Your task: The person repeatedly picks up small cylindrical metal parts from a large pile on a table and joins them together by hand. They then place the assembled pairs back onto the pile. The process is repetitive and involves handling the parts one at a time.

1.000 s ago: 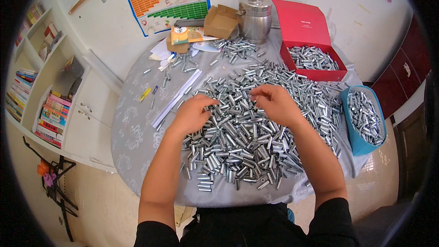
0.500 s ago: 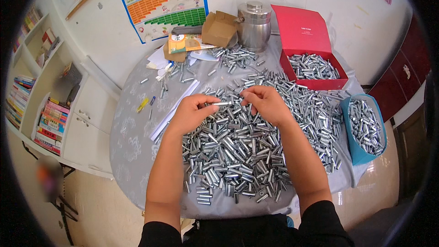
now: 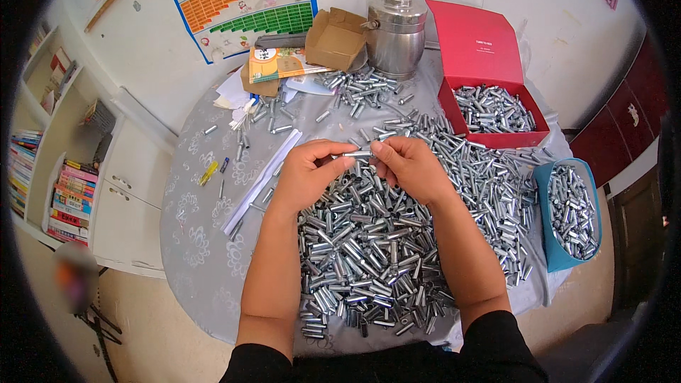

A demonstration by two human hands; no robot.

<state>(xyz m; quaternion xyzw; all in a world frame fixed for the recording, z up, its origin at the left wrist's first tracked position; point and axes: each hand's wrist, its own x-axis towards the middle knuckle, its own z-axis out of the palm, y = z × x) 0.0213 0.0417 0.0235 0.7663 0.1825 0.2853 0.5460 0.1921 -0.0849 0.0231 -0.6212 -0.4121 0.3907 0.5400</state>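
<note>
My left hand (image 3: pixel 312 171) pinches a shiny metal sleeve (image 3: pixel 357 154) between thumb and fingertips, holding it nearly level above the pile. Against the sleeve's right end are the closed thumb and fingers of my right hand (image 3: pixel 410 164); whatever small piece they hold is hidden by the fingertips. Beneath both hands spreads a large heap of loose metal sleeves (image 3: pixel 379 248), many lying on their sides and some standing on end. More slim metal pieces, some looking like bolts, lie to the right of my right forearm (image 3: pixel 489 206).
An open red box (image 3: pixel 496 140) full of metal pieces stands at the back right, with a filled blue bin (image 3: pixel 557 261) nearer. Behind are a steel canister (image 3: pixel 397 39), a cardboard box (image 3: pixel 337 39) and a book (image 3: pixel 284 65). Left lie a white strip (image 3: pixel 262 181) and a yellow tool (image 3: pixel 208 173).
My right hand has come left and its fingertips now meet the end of the sleeve in my left hand. Before, a gap lay between the hands. The view has shifted slightly.
</note>
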